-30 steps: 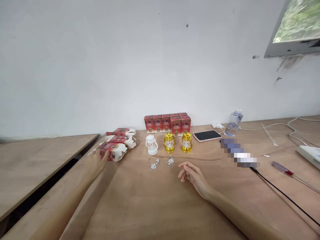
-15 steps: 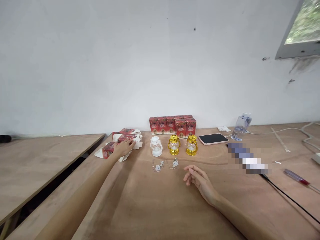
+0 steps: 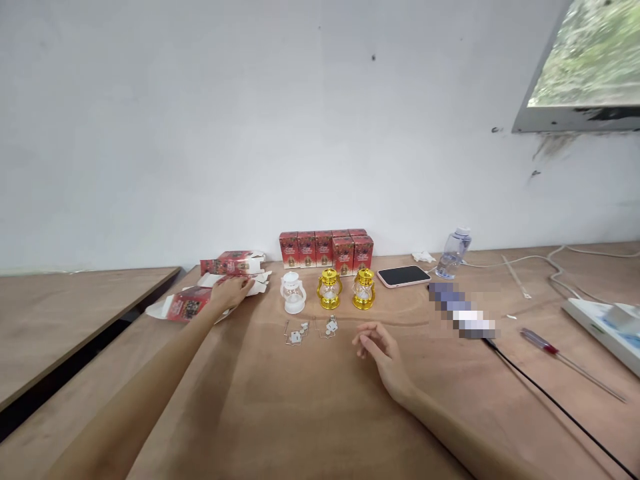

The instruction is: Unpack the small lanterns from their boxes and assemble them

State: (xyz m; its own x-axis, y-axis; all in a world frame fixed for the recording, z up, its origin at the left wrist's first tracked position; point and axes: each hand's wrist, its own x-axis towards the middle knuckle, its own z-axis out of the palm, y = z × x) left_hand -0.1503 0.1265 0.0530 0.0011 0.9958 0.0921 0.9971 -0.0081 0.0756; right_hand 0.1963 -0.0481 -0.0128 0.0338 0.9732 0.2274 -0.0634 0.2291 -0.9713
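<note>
My left hand is at the pile of opened red boxes on the left, its fingers bent over the white flaps of an opened red box. Behind it lies another opened red box. My right hand hovers low or rests over the tabletop, fingers loosely curled, holding nothing. Between the hands stand a white mini lantern and two gold mini lanterns, one in the middle and one to the right. In front lie two groups of small parts with bent wires.
Closed red boxes stand against the wall. A phone, a water bottle and a blurred-out object with a black cable are to the right. Farther right lie a screwdriver and a power strip. A gap separates the left table.
The view has turned slightly right. The front opened box has spread farther left beneath my left hand, whose fingers are now more bent. My right hand keeps nearly the same pose.
</note>
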